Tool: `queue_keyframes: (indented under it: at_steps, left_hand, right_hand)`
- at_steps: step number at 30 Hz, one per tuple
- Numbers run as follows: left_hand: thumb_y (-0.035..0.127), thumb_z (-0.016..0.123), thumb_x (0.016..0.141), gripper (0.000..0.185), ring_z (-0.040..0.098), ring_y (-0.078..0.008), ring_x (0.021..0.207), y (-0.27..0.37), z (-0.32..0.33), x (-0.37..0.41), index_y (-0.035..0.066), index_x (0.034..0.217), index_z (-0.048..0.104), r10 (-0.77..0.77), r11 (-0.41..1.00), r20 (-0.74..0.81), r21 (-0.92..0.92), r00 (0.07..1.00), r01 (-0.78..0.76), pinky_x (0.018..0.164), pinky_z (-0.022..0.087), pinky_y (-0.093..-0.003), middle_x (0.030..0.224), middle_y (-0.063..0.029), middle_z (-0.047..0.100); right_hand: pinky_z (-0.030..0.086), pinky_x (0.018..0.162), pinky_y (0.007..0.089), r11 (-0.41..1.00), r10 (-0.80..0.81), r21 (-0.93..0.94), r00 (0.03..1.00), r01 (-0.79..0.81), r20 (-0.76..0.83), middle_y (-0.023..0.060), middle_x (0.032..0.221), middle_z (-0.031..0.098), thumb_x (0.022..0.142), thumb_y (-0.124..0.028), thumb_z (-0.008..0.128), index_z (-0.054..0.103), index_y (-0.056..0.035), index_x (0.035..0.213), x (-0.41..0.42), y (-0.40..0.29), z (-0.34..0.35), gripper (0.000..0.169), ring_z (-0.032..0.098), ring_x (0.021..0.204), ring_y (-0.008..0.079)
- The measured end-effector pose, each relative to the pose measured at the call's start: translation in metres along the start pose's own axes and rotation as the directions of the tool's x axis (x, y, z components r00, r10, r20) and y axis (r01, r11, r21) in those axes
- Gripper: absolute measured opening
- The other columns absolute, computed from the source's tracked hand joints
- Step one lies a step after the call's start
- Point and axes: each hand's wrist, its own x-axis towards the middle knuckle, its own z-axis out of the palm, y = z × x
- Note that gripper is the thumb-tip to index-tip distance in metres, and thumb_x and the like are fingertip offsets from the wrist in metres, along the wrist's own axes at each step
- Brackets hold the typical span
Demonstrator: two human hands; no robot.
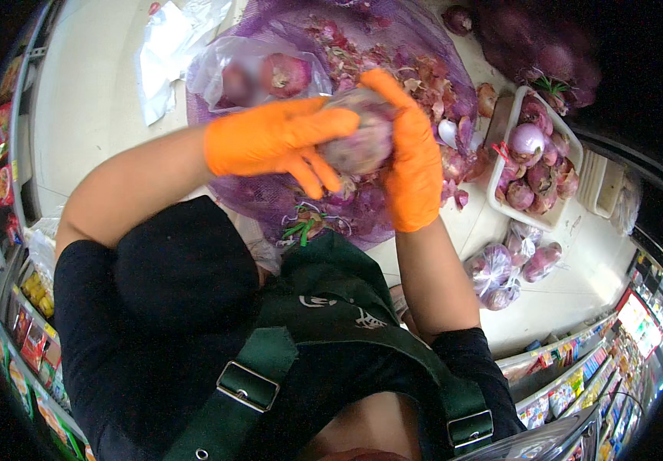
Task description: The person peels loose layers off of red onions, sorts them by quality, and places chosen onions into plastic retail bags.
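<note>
A large red onion with dull, papery skin is between my two hands, which wear orange gloves. My right hand wraps its far side, with fingers curled along the edge. Across its near side lies my left hand, one finger over the skin and the others beneath. The onion is slightly blurred. Below the hands, a purple mesh sack lies spread on the floor, strewn with loose onion skins. A clear plastic bag holding two red onions sits just beyond my left hand.
At right stands a white plastic basket full of red onions, near bagged onions. Another onion-filled mesh sack lies farther back. White plastic sheeting is on the tiled floor. Goods shelves line both sides.
</note>
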Motion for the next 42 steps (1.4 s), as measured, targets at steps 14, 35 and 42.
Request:
queue_keyframes:
  at_steps: [14, 35, 42]
  left_hand:
    - [0.076, 0.036, 0.095, 0.086, 0.069, -0.0163, 0.101, -0.018, 0.01, -0.009, 0.005, 0.14, 0.055, 0.029, 0.987, -0.104, -0.154, 0.994, -0.045, 0.074, 0.055, -0.0286, 0.115, -0.0061, 0.07]
    - [0.042, 0.06, 0.101, 0.052, 0.067, -0.014, 0.076, -0.05, -0.034, -0.011, 0.005, 0.137, 0.058, -0.102, 0.703, -0.084, 0.699, 0.991, 0.131, 0.07, 0.055, -0.029, 0.108, -0.0077, 0.071]
    - [0.037, 0.059, 0.103, 0.044, 0.066, -0.0143, 0.085, -0.059, -0.039, -0.004, 0.008, 0.136, 0.059, 0.042, 0.754, 0.024, 0.655, 0.999, -0.047, 0.075, 0.055, -0.0277, 0.113, -0.0073, 0.069]
  right_hand:
    - [0.051, 0.085, 0.0403, 0.343, -0.18, -0.929, 0.98, 0.139, 0.08, 0.0177, 0.108, 0.064, 0.098, -0.019, 0.064, 0.064, -0.0059, 0.122, -0.012, 0.025, -0.061, 0.028, 0.062, 0.099, 0.0331]
    - [0.051, 0.095, 0.0464, -0.09, 0.12, -0.978, 0.973, -0.188, -0.198, 0.0198, 0.125, 0.062, 0.079, -0.039, 0.078, 0.065, -0.0121, 0.124, -0.014, 0.112, -0.119, 0.054, 0.058, 0.115, 0.0392]
    - [0.048, 0.103, 0.0438, 0.251, 0.286, -0.895, 0.912, -0.367, -0.294, 0.0231, 0.136, 0.057, 0.074, -0.044, 0.082, 0.046, -0.0019, 0.144, -0.004, 0.122, -0.141, 0.09, 0.059, 0.124, 0.0342]
